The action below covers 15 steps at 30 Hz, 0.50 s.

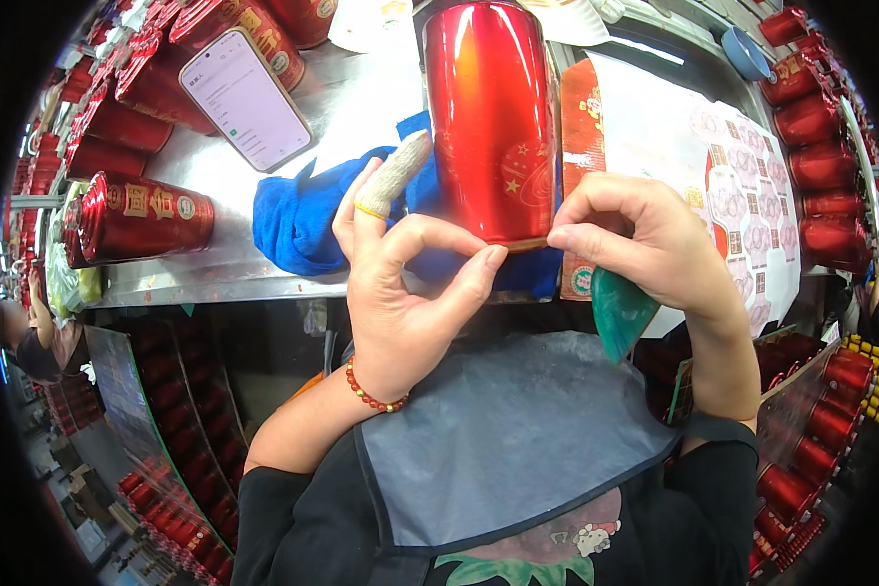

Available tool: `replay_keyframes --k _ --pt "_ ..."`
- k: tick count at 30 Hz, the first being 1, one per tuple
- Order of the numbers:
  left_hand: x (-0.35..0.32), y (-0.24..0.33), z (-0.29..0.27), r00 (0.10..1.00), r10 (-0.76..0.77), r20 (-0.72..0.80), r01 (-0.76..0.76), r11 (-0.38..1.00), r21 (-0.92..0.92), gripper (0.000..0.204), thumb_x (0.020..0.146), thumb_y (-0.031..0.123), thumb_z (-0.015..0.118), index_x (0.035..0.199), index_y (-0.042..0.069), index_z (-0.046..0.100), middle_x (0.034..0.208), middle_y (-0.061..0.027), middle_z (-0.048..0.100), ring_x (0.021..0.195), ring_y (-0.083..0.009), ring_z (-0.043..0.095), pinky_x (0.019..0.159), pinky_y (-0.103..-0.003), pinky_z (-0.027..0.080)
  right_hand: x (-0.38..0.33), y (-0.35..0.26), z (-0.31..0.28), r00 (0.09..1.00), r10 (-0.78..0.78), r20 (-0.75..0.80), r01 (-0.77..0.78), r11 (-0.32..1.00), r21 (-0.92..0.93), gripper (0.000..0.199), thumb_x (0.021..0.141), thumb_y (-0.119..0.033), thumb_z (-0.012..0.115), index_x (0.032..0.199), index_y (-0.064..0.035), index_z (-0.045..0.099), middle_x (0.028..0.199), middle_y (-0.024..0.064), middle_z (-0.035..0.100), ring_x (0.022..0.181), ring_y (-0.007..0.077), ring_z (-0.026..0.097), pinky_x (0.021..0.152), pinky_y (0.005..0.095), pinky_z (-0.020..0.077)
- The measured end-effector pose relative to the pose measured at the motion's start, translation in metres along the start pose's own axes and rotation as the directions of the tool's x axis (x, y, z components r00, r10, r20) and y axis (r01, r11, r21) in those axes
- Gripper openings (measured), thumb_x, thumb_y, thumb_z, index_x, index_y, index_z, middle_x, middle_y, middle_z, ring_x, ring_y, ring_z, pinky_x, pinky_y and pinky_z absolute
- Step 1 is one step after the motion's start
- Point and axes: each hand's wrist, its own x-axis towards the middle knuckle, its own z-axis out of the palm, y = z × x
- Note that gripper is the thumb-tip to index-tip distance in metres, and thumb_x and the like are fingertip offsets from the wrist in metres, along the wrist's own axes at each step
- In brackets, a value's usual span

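Observation:
A glossy red bottle (pixel 493 127) with gold stars lies on blue cloth (pixel 308 220), its near end toward me. My left hand (pixel 400 283) is at the left of that end, thumb and forefinger pinched together; what they hold, if anything, is too small to make out. One of its fingers wears a knitted finger cover (pixel 396 174). At the right of the end, my right hand (pixel 654 234) also has thumb and forefinger pressed together. A flat green scraper (pixel 620 313) sticks out beneath its curled fingers. A thin brownish line runs along the bottle's near edge between both hands.
A lit phone (pixel 246 100) leans against red bottles at the left. Nearer lies another red bottle (pixel 146 217). White sheets of printed decals (pixel 742 195) cover the right side of the metal table (pixel 361 88). A blue bowl (pixel 745 53) stands far right. Racks of red bottles (pixel 820 176) flank me.

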Motion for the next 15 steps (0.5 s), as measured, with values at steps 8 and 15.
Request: replay_keyframes --k 8,15 --pt "-0.002 -0.003 0.003 1.000 -0.008 -0.030 0.006 0.999 -0.052 0.015 0.079 0.011 0.084 0.084 0.012 0.070 0.152 -0.0172 0.051 0.145 -0.0361 0.034 0.122 -0.049 0.019 0.001 0.012 0.001 0.996 -0.083 -0.015 0.082 0.993 -0.084 0.012 0.095 -0.009 0.073 0.088 -0.0011 0.066 0.088 -0.0013 0.057 0.073 0.0035 0.056 0.064 0.0209 0.0441" --pt "-0.001 -0.002 0.005 0.999 -0.036 -0.036 0.033 0.995 -0.097 0.015 0.080 0.009 0.082 0.083 0.011 0.067 0.152 -0.0187 0.051 0.143 -0.0336 0.036 0.120 -0.048 0.021 0.002 0.015 0.001 0.987 -0.159 -0.035 0.152 0.976 -0.152 0.014 0.094 -0.010 0.074 0.086 -0.0030 0.066 0.091 0.0008 0.055 0.075 0.0067 0.053 0.065 0.0233 0.0412"
